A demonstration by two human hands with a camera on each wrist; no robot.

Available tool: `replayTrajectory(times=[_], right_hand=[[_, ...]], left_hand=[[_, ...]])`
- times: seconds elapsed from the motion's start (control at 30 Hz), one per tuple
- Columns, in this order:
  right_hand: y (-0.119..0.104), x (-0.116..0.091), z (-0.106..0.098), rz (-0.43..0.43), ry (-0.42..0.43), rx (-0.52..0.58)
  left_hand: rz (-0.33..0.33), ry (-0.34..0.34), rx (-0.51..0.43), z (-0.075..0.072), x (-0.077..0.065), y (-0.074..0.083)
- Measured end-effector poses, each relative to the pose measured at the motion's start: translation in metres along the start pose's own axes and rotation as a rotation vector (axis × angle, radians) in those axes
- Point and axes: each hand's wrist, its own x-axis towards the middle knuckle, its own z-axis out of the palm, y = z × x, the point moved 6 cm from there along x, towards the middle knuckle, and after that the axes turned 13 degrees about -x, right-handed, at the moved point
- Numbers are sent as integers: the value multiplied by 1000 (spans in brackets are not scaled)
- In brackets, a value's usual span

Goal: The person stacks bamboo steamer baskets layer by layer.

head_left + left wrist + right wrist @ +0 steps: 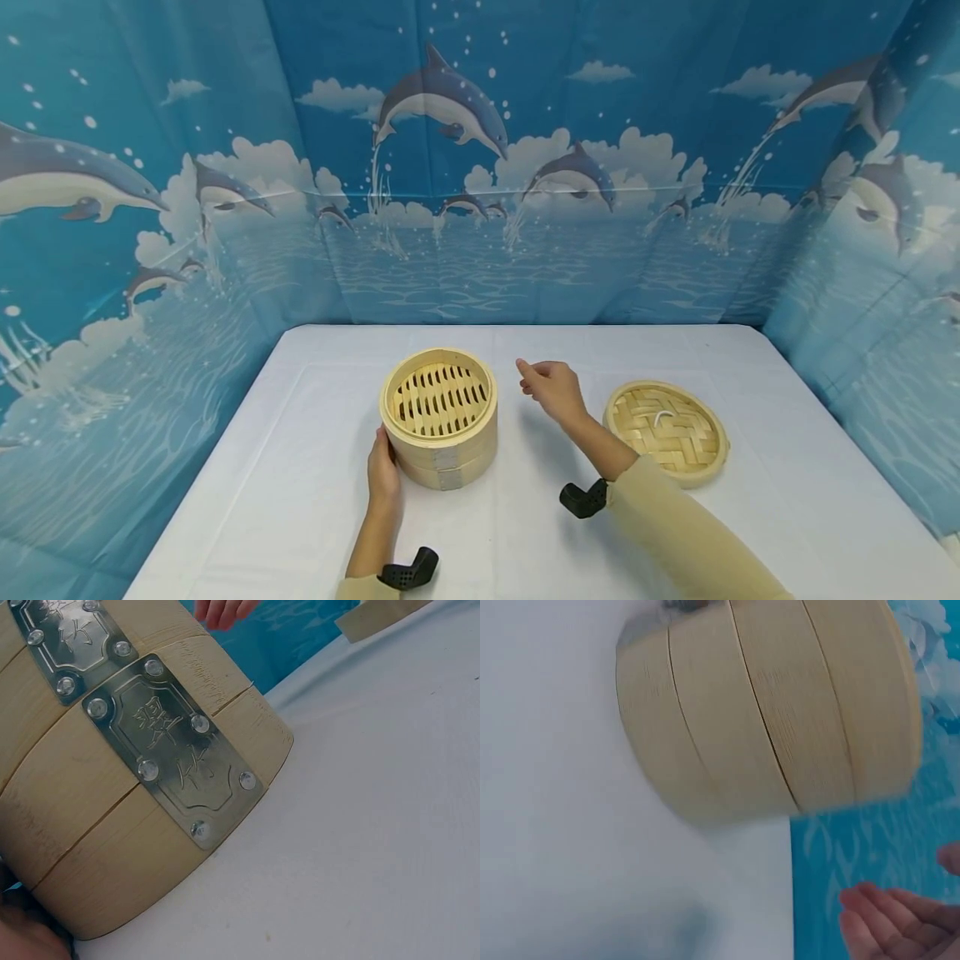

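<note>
A round bamboo steamer (pixel 442 454) of two stacked tiers stands on the white table, its slatted inner floor facing up. My left hand (pixel 383 473) rests against its left side, and the far fingers are hidden by the wall. Metal plates with embossed characters (pixel 165 739) join the steamer's bands in the left wrist view. To the right of the steamer my right hand (pixel 553 390) hovers in the air, fingers loosely bent and holding nothing. In the right wrist view, that hand's fingers (pixel 889 919) appear below the steamer wall (pixel 757 712).
A woven bamboo lid (pixel 667 429) with a small white loop lies on the table right of my right forearm. The white tablecloth (pixel 300 500) reaches back to a blue dolphin-print curtain (pixel 465 275), which also runs along both sides. Black wrist devices (pixel 585 498) sit on both forearms.
</note>
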Motion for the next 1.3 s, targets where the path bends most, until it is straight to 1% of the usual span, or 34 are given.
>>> replayTrajectory(times=[0.07, 0.17, 0.27, 0.37, 0.43, 0.6, 0.67, 0.8, 0.9, 0.97, 1.07, 1.2, 1.3], right_hand=[[9, 2, -19, -59, 10, -17], [25, 3, -45, -141, -6, -73], [46, 2, -72, -187, -20, -148], [69, -1, -96, -201, -31, -224], [85, -5, -111, -191, -51, -265], [119, -15, -137, -161, -94, -383], [131, -19, -142, -149, -111, -414], [146, -22, -144, -150, -149, -426], [152, -21, -140, -173, -179, -422], [154, -21, -137, -191, -183, -423], [155, -21, -135, -208, -174, -422], [156, -21, -135, -228, -141, -434], [156, -20, -135, -261, -114, -449]], left_hand=[[-8, 3, -2, 0, -1, 0], [-1, -4, 8, 0, -1, 0], [0, -14, 17, 0, 1, 0], [-6, -14, 13, -1, 2, 0], [-13, -12, 8, 0, 3, 0], [-29, -1, 1, 0, 4, -2], [-39, 5, -1, -1, 4, -3], [-42, 7, -8, -2, 2, -4], [-40, 4, -2, -2, 2, -3], [-41, 2, 2, -2, 2, -3], [-50, 0, 10, -2, 2, -4], [-53, -3, 6, -2, 1, -4], [-49, 1, 5, -2, 1, -4]])
